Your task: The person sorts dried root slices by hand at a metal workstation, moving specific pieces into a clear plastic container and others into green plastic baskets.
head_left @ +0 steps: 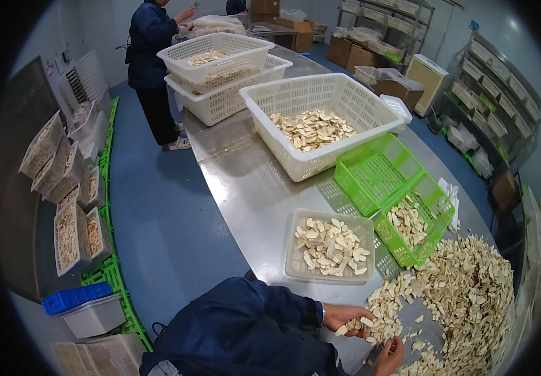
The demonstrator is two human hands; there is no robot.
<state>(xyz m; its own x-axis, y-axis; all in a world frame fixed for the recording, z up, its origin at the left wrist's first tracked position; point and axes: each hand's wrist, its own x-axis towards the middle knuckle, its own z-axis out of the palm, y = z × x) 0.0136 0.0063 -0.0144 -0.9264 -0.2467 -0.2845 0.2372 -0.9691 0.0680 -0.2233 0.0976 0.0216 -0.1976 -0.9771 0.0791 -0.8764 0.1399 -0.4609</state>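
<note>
My left hand (340, 316) is closed around several pale dried slices (359, 324), held low over the steel table (239, 175). Close by, at the lower edge, my right hand (390, 357) has its fingers pinched together beside loose slices; whatever is between the fingertips is too small to make out. A large pile of the same cream-coloured slices (464, 288) spreads over the table to the right of my hands. Just beyond my left hand stands a translucent shallow tub (290, 263) with slices in it.
A green basket (417, 254) holding slices adjoins another green basket (370, 169). Behind them stands a large white perforated crate (283, 147) with slices. Stacked white crates (214, 113) are farther back, near a standing person (150, 56). Tubs of slices (67, 241) line the left wall.
</note>
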